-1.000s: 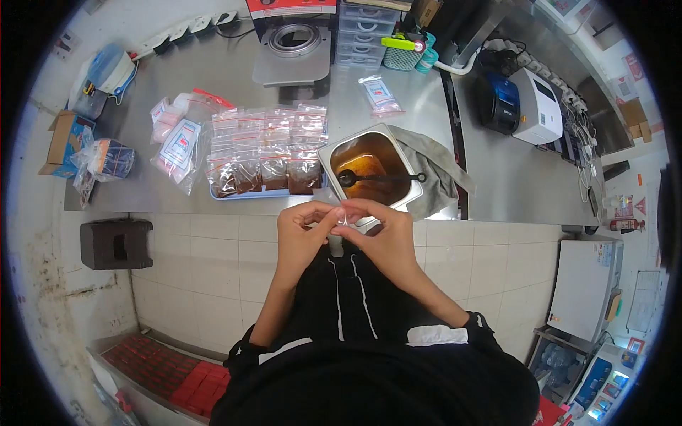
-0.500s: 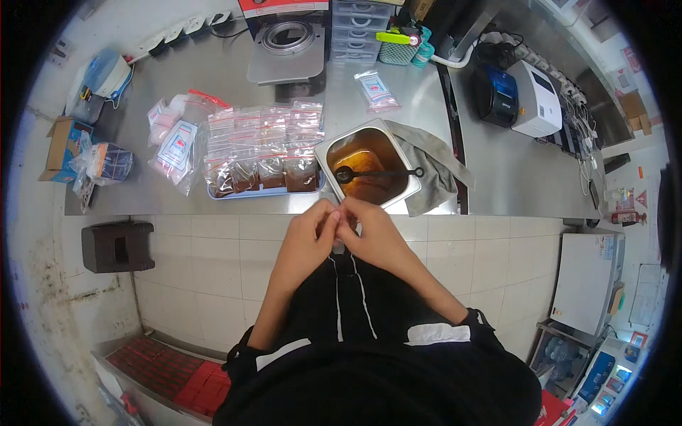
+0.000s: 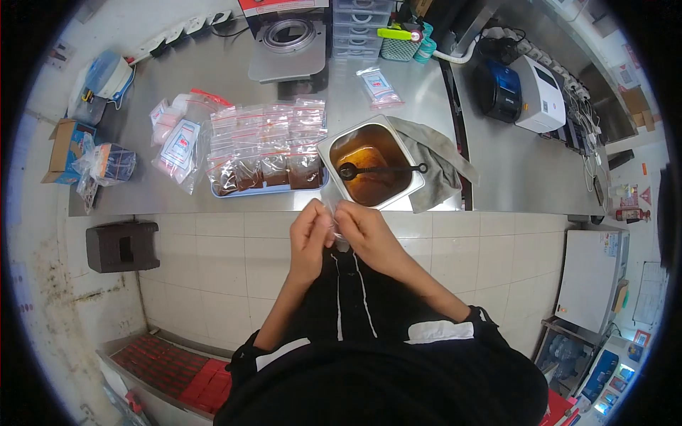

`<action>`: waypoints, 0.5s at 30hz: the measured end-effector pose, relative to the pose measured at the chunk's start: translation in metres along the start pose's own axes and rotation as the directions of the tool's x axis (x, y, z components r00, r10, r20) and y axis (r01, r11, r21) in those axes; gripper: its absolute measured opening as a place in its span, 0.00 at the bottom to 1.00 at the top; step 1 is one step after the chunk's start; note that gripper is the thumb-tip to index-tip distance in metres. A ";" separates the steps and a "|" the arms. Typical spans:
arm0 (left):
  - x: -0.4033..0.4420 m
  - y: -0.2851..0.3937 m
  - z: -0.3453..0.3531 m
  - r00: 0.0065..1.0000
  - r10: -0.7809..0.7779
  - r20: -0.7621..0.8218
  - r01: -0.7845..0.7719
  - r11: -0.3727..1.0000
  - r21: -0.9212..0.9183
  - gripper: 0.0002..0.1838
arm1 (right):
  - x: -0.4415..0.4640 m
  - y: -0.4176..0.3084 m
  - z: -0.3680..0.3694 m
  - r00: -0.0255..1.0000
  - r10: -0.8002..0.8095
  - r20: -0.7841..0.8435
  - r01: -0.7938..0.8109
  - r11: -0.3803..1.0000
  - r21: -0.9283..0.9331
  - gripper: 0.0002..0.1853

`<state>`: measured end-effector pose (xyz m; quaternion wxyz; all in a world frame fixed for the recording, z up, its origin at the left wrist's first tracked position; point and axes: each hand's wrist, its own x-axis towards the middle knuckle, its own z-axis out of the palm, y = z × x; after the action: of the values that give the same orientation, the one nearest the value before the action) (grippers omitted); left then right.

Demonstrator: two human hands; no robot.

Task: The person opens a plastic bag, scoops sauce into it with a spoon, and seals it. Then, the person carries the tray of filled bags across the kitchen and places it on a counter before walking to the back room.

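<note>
Clear plastic [image 3: 329,197]: It is in the middle of the frame, between our hands and just in front of the metal tub. We can't tell if its top is open.
Left hand [image 3: 308,240]: Our fingers are curled in and pinch one side of the plastic.
Right hand [image 3: 371,234]: Our fingers are bent and pinch the other side.
Finger work: We think we are at a small pinching part, working the thin plastic with our fingertips.
Soft pinch: The next move calls for light, slow fingers, so it won't rip or slip.
Metal tub [image 3: 415,183]: It has brown stuff inside, with a black spoon [image 3: 387,170] across it.
Blue tray [image 3: 245,194]: It holds filled bags [image 3: 275,170], left of the tub.
</note>
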<state>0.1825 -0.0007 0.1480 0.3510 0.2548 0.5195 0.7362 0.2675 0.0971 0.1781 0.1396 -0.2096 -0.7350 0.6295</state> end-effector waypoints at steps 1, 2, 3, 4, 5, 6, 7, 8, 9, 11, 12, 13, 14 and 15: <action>0.001 0.003 -0.002 0.992 0.125 0.003 -0.122 0.964 0.238 0.10 | -0.001 -0.002 -0.001 1.000 -0.001 0.001 0.001 1.000 0.002 0.10; 0.002 0.002 -0.004 0.992 0.123 0.001 -0.120 0.963 0.239 0.10 | -0.002 -0.004 -0.002 0.998 -0.056 -0.011 0.055 0.996 -0.076 0.08; 0.004 -0.001 -0.006 0.988 0.152 0.013 -0.145 0.910 0.388 0.10 | -0.004 -0.004 -0.003 0.993 -0.113 -0.020 0.109 0.982 -0.154 0.07; 0.004 -0.001 -0.007 0.984 0.177 0.031 -0.167 0.834 0.526 0.11 | -0.004 -0.002 -0.003 0.994 -0.112 -0.021 0.107 0.982 -0.153 0.07; 0.004 0.002 -0.008 0.984 0.176 0.035 -0.168 0.834 0.525 0.11 | -0.003 0.002 -0.004 0.984 -0.174 -0.044 0.161 0.963 -0.216 0.06; 0.005 0.010 -0.006 0.972 0.230 0.045 -0.197 0.703 0.683 0.11 | -0.002 0.004 -0.006 0.970 -0.236 -0.064 0.209 0.937 -0.281 0.06; 0.005 0.018 -0.005 0.958 0.281 0.063 -0.212 0.542 0.813 0.11 | -0.001 0.005 -0.009 0.970 -0.234 -0.067 0.206 0.937 -0.283 0.06; 0.005 0.025 -0.005 0.958 0.280 0.065 -0.213 0.542 0.813 0.11 | 0.001 0.006 -0.011 0.955 -0.229 -0.186 0.173 0.946 -0.276 0.06; 0.004 0.031 -0.005 0.988 0.157 0.002 -0.096 0.594 0.799 0.10 | 0.002 0.006 -0.013 0.927 -0.222 -0.302 0.141 0.953 -0.266 0.06; 0.006 0.038 -0.005 0.998 0.026 -0.048 0.021 0.631 0.776 0.09 | 0.001 0.013 -0.015 0.967 -0.056 -0.247 0.072 0.996 0.056 0.07; 0.009 0.040 -0.005 0.993 0.086 0.077 -0.115 0.687 0.718 0.09 | 0.001 0.014 -0.015 0.987 0.085 -0.136 -0.030 0.930 0.366 0.09; 0.011 0.041 -0.006 0.969 0.154 0.192 -0.243 0.729 0.640 0.09 | -0.001 0.012 -0.016 0.987 0.088 -0.138 -0.032 0.930 0.365 0.09; 0.011 0.037 -0.009 0.969 0.154 0.192 -0.243 0.729 0.640 0.09 | -0.003 0.007 -0.016 0.989 0.089 -0.115 -0.038 0.922 0.385 0.10; 0.013 0.032 -0.011 0.956 0.201 0.213 -0.285 0.801 0.526 0.12 | -0.004 0.003 -0.017 0.992 0.089 -0.091 -0.045 0.913 0.405 0.12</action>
<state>0.1580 -0.0044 0.1747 0.2023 0.4630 0.6449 0.5735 0.2792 0.1100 0.1777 0.1975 -0.2351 -0.5739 0.7592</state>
